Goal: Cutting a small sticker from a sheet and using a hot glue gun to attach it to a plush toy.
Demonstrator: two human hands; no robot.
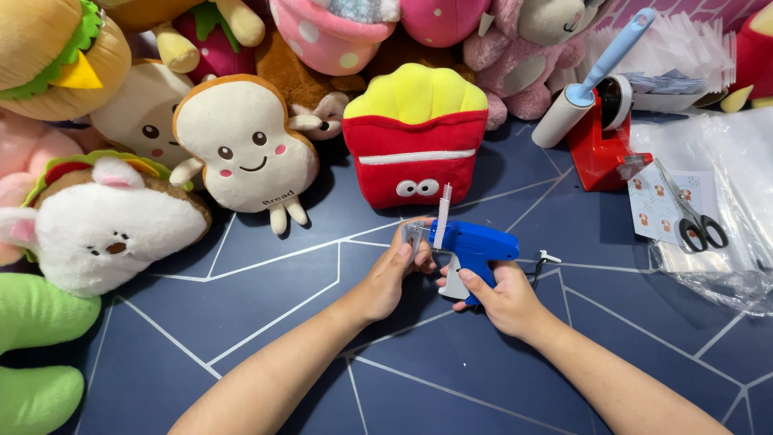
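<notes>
One blue tagging gun (475, 244) sits in the middle of the dark blue table (266, 322), held just in front of one red and yellow fries plush (415, 137). The right hand (503, 298) is closed around the gun's grip, with a finger on the pale trigger. The left hand (394, 274) is curled, its fingertips pinching the metal tip at the gun's front end. One strip of white fasteners (442, 216) stands up from the gun's top. One toast plush (245, 145) leans to the left of the fries. At the right lie one pair of scissors (692, 213), one lint roller (584, 84) and one red tape dispenser (600, 145).
</notes>
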